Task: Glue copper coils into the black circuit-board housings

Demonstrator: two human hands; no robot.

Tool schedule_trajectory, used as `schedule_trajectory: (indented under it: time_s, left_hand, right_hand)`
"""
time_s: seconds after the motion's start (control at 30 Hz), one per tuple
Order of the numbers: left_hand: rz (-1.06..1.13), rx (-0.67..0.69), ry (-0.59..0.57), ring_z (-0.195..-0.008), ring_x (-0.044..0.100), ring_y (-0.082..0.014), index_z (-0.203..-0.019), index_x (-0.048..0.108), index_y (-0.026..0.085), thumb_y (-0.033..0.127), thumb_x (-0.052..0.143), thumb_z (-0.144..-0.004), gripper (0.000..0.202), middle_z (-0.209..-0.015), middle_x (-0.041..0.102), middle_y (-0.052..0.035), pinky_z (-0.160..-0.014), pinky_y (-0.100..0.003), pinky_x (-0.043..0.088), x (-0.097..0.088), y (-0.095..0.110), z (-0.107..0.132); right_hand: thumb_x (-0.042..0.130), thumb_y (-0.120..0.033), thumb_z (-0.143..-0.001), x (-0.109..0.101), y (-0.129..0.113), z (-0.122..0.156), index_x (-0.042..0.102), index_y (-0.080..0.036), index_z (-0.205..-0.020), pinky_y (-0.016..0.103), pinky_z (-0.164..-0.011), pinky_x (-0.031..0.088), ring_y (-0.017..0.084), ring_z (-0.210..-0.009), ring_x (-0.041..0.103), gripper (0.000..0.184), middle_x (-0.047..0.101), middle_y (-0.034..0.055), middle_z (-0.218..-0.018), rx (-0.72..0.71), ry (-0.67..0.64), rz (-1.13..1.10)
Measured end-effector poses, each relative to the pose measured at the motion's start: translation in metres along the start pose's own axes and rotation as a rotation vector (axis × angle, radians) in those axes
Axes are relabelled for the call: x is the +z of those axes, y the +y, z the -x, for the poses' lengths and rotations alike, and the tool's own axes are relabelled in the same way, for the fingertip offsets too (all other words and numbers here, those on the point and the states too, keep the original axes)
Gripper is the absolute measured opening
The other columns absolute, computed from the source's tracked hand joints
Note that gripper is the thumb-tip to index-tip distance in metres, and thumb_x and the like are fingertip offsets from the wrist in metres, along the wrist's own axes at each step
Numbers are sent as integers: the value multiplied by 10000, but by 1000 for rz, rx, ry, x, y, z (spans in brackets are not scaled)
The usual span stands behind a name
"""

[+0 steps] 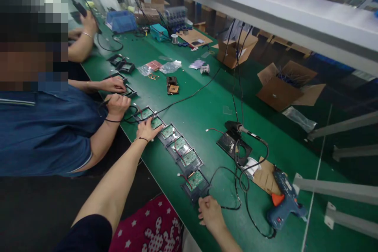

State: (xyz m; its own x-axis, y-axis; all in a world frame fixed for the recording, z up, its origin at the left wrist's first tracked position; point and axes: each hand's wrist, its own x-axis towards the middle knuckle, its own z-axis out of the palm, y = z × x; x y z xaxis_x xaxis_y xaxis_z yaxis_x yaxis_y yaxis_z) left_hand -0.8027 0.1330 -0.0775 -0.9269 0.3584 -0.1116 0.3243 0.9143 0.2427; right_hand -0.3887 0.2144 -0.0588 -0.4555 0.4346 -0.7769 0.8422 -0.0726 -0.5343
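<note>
A row of several black frames holding green circuit boards (180, 147) runs along the near edge of the green bench (206, 110). My left hand (148, 129) reaches far out and lies flat, fingers spread, on a board near the far end of the row. My right hand (210, 211) rests on the bench with fingers curled, touching the corner of the nearest board frame (195, 183); I cannot make out anything in it. Red and black wires stick out of the boards.
A co-worker in a blue shirt (44, 130) sits to my left, both hands at boards with a tool. Another person's arm (81, 41) works farther back. A soldering iron on its stand (236, 141), a blue glue gun (285, 201), cables, cardboard boxes (280, 86) and plastic bags lie around.
</note>
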Motion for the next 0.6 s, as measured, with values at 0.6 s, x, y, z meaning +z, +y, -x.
schedule_trajectory:
  time_s: [0.6]
  left_hand:
    - [4,174,-12,-1174,408,-319,-1345,343,148,481,505,-767,686,-1185,469,-156,-1024,-424,313,8,-28,70]
  right_hand:
    - [577,-371,-896,13,27,48,623,-128,-923,329,-724,525,149,-743,643,249,662,27,-840,104,25,172]
